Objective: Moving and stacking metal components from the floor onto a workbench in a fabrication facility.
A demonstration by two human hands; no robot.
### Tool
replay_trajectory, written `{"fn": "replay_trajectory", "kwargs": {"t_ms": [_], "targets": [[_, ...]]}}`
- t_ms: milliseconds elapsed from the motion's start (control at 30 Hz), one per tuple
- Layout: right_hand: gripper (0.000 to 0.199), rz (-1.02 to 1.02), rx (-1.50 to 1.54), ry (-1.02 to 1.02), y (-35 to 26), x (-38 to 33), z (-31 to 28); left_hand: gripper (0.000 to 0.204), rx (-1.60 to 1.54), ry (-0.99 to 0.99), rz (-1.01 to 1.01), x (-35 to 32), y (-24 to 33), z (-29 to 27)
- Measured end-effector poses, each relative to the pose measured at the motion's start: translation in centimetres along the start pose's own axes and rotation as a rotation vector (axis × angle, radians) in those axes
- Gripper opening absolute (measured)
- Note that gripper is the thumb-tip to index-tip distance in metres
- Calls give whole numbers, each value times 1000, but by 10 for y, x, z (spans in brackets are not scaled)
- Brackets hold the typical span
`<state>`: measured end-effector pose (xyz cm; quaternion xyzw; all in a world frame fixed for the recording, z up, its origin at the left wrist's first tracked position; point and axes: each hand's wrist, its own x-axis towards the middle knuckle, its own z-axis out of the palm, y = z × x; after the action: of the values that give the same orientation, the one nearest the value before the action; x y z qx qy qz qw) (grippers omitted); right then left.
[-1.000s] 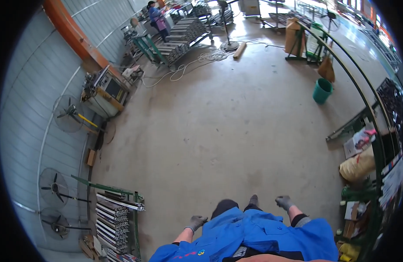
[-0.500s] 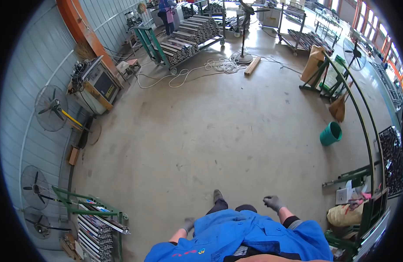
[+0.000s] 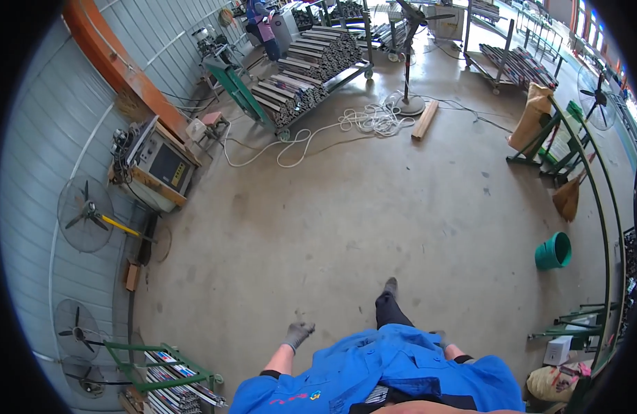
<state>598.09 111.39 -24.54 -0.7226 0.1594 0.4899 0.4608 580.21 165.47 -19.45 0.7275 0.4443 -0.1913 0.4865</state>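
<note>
My left hand, in a grey work glove, hangs in front of my body at the left, above the bare concrete floor. Its fingers look curled in, with nothing visible in them, and it touches nothing. My right hand, gloved alike, is mostly hidden behind my blue jacket; its fingers cannot be made out. One dark shoe is stretched out ahead of me on the floor.
Ahead stand a cart of stacked metal profiles, a white cable coil, a pedestal fan and a wooden block. A green bucket is at right. Leftward are a machine cabinet, wall fans and a green rack.
My left hand has swung forward, while the right has swung back behind the jacket. One foot now reaches further ahead. The cart and floor items appear nearer, and the view has shifted.
</note>
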Motion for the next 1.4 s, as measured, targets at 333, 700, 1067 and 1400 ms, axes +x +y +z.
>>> {"fn": "replay_trajectory", "kwargs": {"t_ms": [333,700,1067,1400], "targets": [[35,-300,-274,134,-438,204,-86,32,-564,31,-223,136,121,10],[39,-129,-278,129,-616,335,-96,41,150,-97,101,429,350,-88],[34,-12,-198,166,-770,430,-116,27,18,-79,209,666,689,-238],[24,-54,-80,53,-1053,644,-175,27,-111,-34,-103,746,731,-237]]}}
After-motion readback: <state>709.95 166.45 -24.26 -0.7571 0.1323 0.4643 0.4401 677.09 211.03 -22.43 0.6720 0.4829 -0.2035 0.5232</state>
